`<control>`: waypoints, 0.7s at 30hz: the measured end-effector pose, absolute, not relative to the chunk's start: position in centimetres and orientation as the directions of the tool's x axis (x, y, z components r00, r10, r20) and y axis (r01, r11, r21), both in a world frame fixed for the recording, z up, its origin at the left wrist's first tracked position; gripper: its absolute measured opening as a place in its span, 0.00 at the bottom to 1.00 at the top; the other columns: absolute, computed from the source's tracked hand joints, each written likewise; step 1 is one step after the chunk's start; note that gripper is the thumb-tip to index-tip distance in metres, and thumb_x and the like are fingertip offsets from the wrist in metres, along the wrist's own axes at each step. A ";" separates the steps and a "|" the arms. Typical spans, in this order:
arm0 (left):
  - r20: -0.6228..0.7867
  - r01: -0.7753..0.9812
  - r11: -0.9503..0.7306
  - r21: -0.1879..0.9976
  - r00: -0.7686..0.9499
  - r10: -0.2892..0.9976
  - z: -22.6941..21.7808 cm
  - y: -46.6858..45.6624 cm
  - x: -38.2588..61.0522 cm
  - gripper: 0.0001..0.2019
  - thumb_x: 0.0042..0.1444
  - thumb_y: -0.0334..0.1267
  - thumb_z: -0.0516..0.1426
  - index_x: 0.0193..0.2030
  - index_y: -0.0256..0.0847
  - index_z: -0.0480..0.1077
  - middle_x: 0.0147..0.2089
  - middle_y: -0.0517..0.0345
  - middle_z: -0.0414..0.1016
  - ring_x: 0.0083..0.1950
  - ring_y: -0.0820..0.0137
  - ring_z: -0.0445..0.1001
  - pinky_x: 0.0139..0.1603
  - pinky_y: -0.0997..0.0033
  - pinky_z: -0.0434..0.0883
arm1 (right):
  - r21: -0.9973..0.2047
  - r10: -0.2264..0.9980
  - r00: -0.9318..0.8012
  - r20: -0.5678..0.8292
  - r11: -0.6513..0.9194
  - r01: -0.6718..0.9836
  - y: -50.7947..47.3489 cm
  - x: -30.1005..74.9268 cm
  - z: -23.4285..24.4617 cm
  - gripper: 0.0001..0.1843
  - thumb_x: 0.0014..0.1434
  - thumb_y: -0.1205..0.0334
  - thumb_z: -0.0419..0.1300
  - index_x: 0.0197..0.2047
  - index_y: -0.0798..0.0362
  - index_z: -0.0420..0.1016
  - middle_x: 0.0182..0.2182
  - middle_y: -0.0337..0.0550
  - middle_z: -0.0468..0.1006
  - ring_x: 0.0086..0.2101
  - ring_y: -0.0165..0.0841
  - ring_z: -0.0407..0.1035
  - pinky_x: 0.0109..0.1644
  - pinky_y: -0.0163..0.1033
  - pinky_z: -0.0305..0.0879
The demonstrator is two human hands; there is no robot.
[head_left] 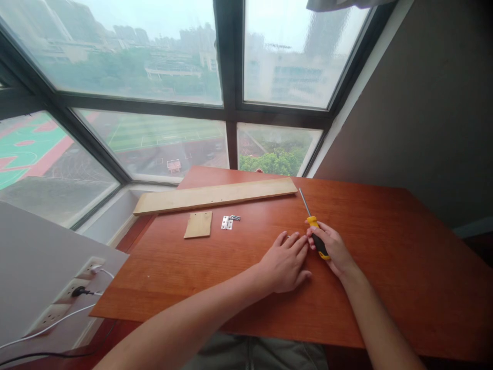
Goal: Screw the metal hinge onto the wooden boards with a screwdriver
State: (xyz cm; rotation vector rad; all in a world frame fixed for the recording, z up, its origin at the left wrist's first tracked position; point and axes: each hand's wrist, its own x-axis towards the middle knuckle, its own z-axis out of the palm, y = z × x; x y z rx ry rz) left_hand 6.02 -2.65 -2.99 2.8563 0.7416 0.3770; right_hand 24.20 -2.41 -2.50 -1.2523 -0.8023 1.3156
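My right hand [334, 247] is wrapped round the yellow and black handle of a screwdriver [319, 241], its metal shaft angled up and away to the left. Palm down on the table lies my left hand [285, 262], fingers stretched out and fingertips close to the right hand. A tiny shiny bit shows by its fingertips, too small to name. Left of the hands are a metal hinge [227, 222] and several screws [235, 218] beside it. A small square wooden piece [198, 225] with holes along its far edge lies further left. Behind it rests a long wooden board [219, 196] with small holes.
The reddish-brown table [385, 246] stands against large windows [154, 139]. Wall sockets [71, 290] with plugs and cables [50, 324] are at the lower left, past the table's left edge. A grey wall [416, 113] rises on the right.
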 end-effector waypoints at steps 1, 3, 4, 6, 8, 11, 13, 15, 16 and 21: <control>0.195 0.456 -0.862 0.223 0.845 0.497 -3.0 -2.5 5.8 0.34 0.67 0.55 0.43 0.71 0.30 0.55 0.72 0.41 0.57 0.73 0.53 0.54 0.72 0.51 0.49 | -0.953 0.964 0.151 -0.218 -0.176 -0.247 -2.4 24.2 -2.6 0.19 0.50 0.50 0.70 0.41 0.52 0.75 0.28 0.36 0.73 0.25 0.25 0.63 0.24 0.28 0.62; 0.187 0.469 -0.855 0.219 0.840 0.509 -3.1 -2.2 5.2 0.35 0.67 0.56 0.43 0.71 0.29 0.54 0.73 0.40 0.56 0.74 0.54 0.52 0.73 0.53 0.48 | -0.954 0.965 0.145 -0.219 -0.181 -0.238 -2.5 24.2 -2.6 0.19 0.50 0.51 0.70 0.42 0.52 0.75 0.28 0.37 0.73 0.25 0.25 0.64 0.24 0.28 0.62; 0.182 0.484 -0.848 0.215 0.833 0.522 -3.1 -2.0 4.8 0.36 0.67 0.56 0.42 0.71 0.28 0.54 0.73 0.39 0.55 0.74 0.54 0.52 0.73 0.53 0.48 | -0.955 0.965 0.142 -0.219 -0.183 -0.232 -2.5 24.2 -2.6 0.19 0.51 0.51 0.70 0.42 0.52 0.75 0.28 0.37 0.73 0.25 0.25 0.64 0.24 0.28 0.62; 0.166 0.522 -0.829 0.203 0.816 0.554 -3.1 -1.6 3.7 0.36 0.67 0.57 0.42 0.71 0.28 0.55 0.74 0.38 0.53 0.74 0.54 0.52 0.73 0.52 0.47 | -0.957 0.966 0.140 -0.219 -0.185 -0.221 -2.5 24.2 -2.7 0.19 0.52 0.51 0.70 0.43 0.52 0.75 0.29 0.37 0.73 0.25 0.24 0.63 0.24 0.28 0.62; 0.149 0.579 -0.794 0.186 0.782 0.605 -3.0 -1.0 2.2 0.37 0.67 0.58 0.42 0.71 0.27 0.55 0.74 0.38 0.51 0.74 0.53 0.51 0.73 0.49 0.46 | -0.959 0.965 0.142 -0.220 -0.187 -0.214 -2.5 24.2 -2.7 0.19 0.52 0.50 0.69 0.43 0.52 0.75 0.29 0.36 0.73 0.25 0.24 0.63 0.24 0.28 0.62; 0.147 0.687 -0.713 0.139 0.698 0.701 -3.0 0.1 -0.3 0.37 0.66 0.59 0.42 0.70 0.30 0.56 0.74 0.37 0.52 0.74 0.51 0.51 0.73 0.43 0.40 | -0.962 0.966 0.139 -0.218 -0.189 -0.198 -2.5 24.1 -2.8 0.19 0.53 0.49 0.69 0.43 0.52 0.74 0.29 0.36 0.73 0.25 0.24 0.63 0.23 0.28 0.62; 0.159 0.736 -0.668 0.106 0.651 0.742 -3.0 0.6 -2.0 0.37 0.66 0.59 0.43 0.70 0.31 0.56 0.74 0.37 0.53 0.74 0.51 0.53 0.73 0.41 0.39 | -0.965 0.968 0.135 -0.214 -0.188 -0.182 -2.5 24.1 -2.8 0.20 0.52 0.49 0.69 0.42 0.52 0.74 0.29 0.37 0.73 0.25 0.24 0.63 0.23 0.29 0.62; 0.172 0.766 -0.638 0.082 0.620 0.766 -3.1 1.0 -3.3 0.37 0.66 0.59 0.44 0.70 0.31 0.56 0.73 0.37 0.54 0.74 0.52 0.53 0.73 0.41 0.39 | -0.967 0.969 0.131 -0.210 -0.187 -0.171 -2.5 23.9 -2.8 0.20 0.51 0.48 0.69 0.41 0.52 0.74 0.29 0.36 0.73 0.25 0.25 0.63 0.23 0.29 0.62; 0.181 0.783 -0.618 0.069 0.599 0.780 -3.1 1.1 -3.9 0.37 0.65 0.59 0.44 0.70 0.31 0.57 0.73 0.36 0.54 0.74 0.51 0.53 0.73 0.41 0.40 | -0.968 0.969 0.130 -0.212 -0.189 -0.165 -2.6 23.8 -2.8 0.20 0.51 0.48 0.70 0.41 0.52 0.74 0.29 0.36 0.73 0.25 0.25 0.63 0.23 0.29 0.62; 0.183 0.848 -0.530 0.023 0.518 0.836 -3.2 1.4 -5.9 0.36 0.64 0.59 0.47 0.70 0.35 0.58 0.73 0.38 0.54 0.74 0.50 0.53 0.72 0.42 0.46 | -0.967 0.960 0.150 -0.239 -0.221 -0.124 -2.4 23.2 -2.5 0.20 0.49 0.46 0.70 0.37 0.52 0.73 0.28 0.36 0.73 0.25 0.26 0.64 0.26 0.31 0.63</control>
